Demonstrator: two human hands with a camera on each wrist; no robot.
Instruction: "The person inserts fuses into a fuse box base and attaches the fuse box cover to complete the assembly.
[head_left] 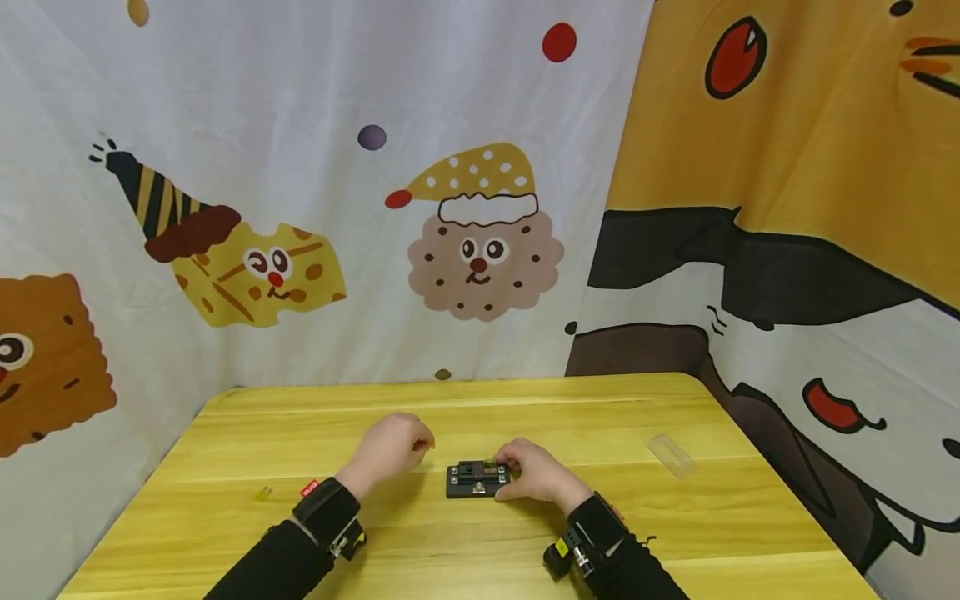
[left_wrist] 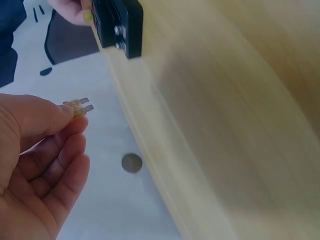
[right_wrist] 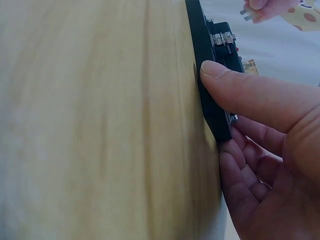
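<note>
My left hand [head_left: 388, 454] is raised left of the black fuse block [head_left: 461, 490]. Between its thumb and index finger it pinches a translucent tan blade fuse [left_wrist: 76, 108], whose two metal prongs point away from the fingertips. The block lies on the table with metal screw terminals along it. Its right end is gripped by my right hand [head_left: 538, 473], with the thumb [right_wrist: 217, 70] on the near edge and the fingers at the far side. An amber blade fuse [right_wrist: 250, 67] stands up from the block beside that thumb.
A small yellow translucent piece [head_left: 263, 493] lies on the left of the wooden table [head_left: 420, 558]. Toward the right back is a clear plastic cover [head_left: 671, 455]. A printed cloth [head_left: 300, 350] hangs behind the table's far edge.
</note>
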